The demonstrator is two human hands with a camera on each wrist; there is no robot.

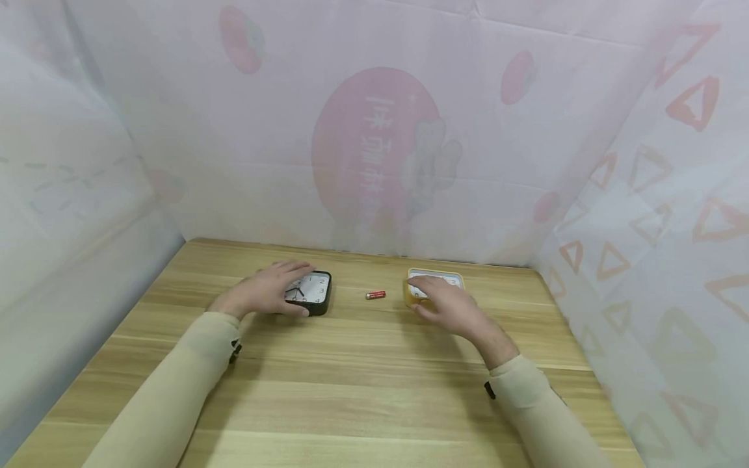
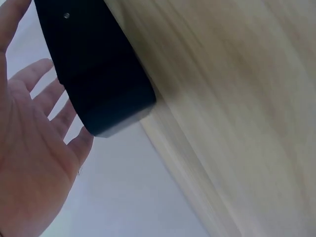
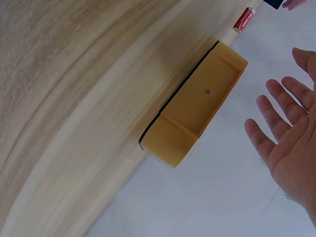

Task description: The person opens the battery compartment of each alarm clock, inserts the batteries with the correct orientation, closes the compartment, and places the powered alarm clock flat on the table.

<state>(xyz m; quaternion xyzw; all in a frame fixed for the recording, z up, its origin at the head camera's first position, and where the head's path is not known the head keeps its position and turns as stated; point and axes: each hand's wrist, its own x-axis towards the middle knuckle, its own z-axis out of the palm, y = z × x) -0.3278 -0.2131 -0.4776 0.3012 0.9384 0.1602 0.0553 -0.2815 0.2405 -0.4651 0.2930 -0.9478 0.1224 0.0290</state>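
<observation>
A square black-framed clock (image 1: 318,290) with a white dial lies face up at the back of the table. My left hand (image 1: 270,289) reaches over its left side, thumb along the near edge and fingers spread across the dial. In the left wrist view, the dark clock side (image 2: 106,74) overlaps the fingertips. To the right lies a yellow-framed clock (image 1: 411,301), partly hidden under my right hand (image 1: 449,305). The right wrist view shows the yellow side (image 3: 197,103) with a screw, and the right fingers (image 3: 256,138) loosely extended, apart from it.
A small red battery (image 1: 376,295) with a silver end lies between the two clocks on the wood-grain table (image 1: 351,390). Pale printed curtains (image 1: 263,162) enclose the back and both sides, close behind the table's far edge.
</observation>
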